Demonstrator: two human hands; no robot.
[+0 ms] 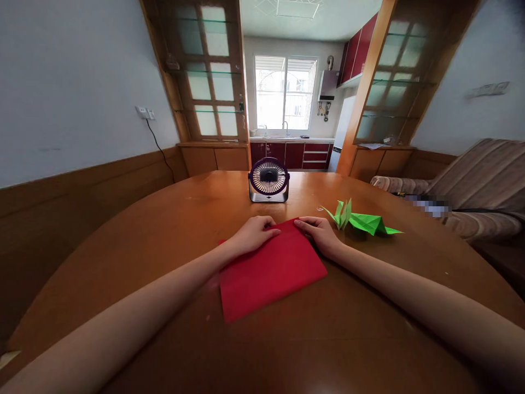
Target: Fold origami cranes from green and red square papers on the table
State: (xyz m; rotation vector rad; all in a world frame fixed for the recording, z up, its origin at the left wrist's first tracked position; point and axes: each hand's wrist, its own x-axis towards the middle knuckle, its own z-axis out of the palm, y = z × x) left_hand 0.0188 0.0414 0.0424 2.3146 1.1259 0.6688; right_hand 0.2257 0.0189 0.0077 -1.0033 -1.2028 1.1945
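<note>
A red sheet of paper (268,271) lies flat on the round wooden table (164,235), turned at a slant. My left hand (253,232) rests on the sheet's far edge, fingers curled and pressing down near the far corner. My right hand (319,232) pinches that same far corner from the right side. The two hands almost meet at the corner. A folded green paper crane (361,220) sits on the table just right of my right hand, apart from it.
A small purple desk fan (268,180) stands on the table beyond the hands. A striped sofa (471,191) sits at the right. Behind are wooden glass-door cabinets, a wall socket with a cable (158,143) and a kitchen.
</note>
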